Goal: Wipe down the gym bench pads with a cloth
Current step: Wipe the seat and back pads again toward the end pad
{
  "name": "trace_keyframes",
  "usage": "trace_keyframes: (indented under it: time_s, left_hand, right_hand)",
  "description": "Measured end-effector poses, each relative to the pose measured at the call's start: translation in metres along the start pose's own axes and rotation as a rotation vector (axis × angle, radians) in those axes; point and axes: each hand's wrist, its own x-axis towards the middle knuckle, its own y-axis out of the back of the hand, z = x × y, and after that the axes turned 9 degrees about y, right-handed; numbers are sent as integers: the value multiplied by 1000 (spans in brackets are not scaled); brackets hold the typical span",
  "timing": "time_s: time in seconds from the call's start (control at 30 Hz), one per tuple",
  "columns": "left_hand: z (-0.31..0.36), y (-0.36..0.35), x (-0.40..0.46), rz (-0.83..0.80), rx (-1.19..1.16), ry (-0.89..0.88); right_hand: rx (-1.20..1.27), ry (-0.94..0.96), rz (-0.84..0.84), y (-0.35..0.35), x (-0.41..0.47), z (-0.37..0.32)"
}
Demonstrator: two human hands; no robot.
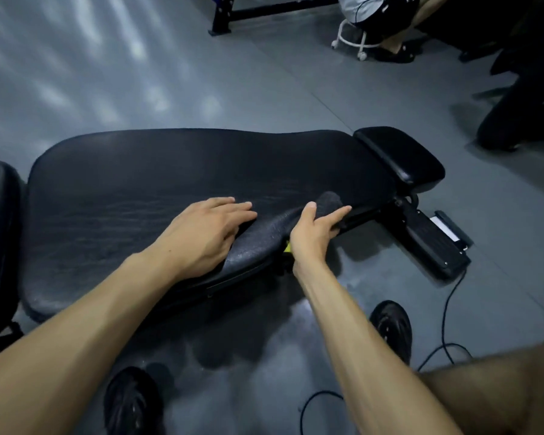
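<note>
Dark cloth (261,237) at near edge of long bench pad (170,177) — right hand (311,233) pinches its right end, left hand (201,233) flat on its left. Small end pad (399,155) right; cable (446,321), shoes (393,328) on floor

A dark grey cloth (264,237) lies rumpled on the near edge of the long black bench pad (170,177), one end lifted.
</note>
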Motion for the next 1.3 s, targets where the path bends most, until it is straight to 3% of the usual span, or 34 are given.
trace_keyframes:
  time_s: [0.13, 0.33, 0.7, 0.87, 1.07, 1.3]
  left_hand:
    - [8, -9, 33, -12, 4, -34]
    - [19, -20, 68, 10, 32, -71]
    - [31, -27, 106, 7, 95, -115]
    - [33, -21, 108, -47, 98, -94]
    - [45, -12, 102, -135, 60, -58]
    - [77, 2, 84, -146, -23, -90]
  right_hand:
    - [-25, -55, 118, 25, 66, -9]
    - [7, 18, 108, 24, 69, 13]
    - [-184, -61, 219, 89, 212, 5]
    - [-241, -63, 204, 98, 223, 3]
    - [-123, -56, 262, 128, 209, -25]
    - [263, 151, 194, 208, 218, -139]
